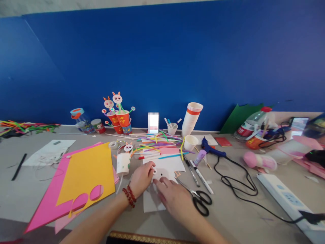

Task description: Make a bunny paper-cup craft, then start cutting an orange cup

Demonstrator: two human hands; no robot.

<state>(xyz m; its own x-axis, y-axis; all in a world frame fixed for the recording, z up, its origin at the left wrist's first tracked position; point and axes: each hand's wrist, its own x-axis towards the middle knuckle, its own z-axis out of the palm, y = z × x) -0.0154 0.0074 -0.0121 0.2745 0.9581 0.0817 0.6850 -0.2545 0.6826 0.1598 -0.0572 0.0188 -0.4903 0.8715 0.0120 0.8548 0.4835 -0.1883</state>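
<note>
My left hand [142, 178], with a red bead bracelet at the wrist, has thumb and finger closed at a small white disc [154, 171] with a dark mark. The disc is just above white paper [171, 165]. Beside it, my right hand [175, 198] rests on the paper with its fingers stretched toward the left fingertips. A small black dot [161, 174] shows between the hands. Left of them stands a white paper cup [123, 163] topped by a rabbit face [128, 147]. Black-handled scissors [201, 201] lie right of my right hand.
Colored pipe cleaners [162, 139] are heaped behind the paper. Yellow cardstock [88, 169] with round cutouts lies left. A blue glue gun [212, 149] with a black cord, markers [201, 176], a stack of paper cups [192, 118] and a power strip [285, 196] are right.
</note>
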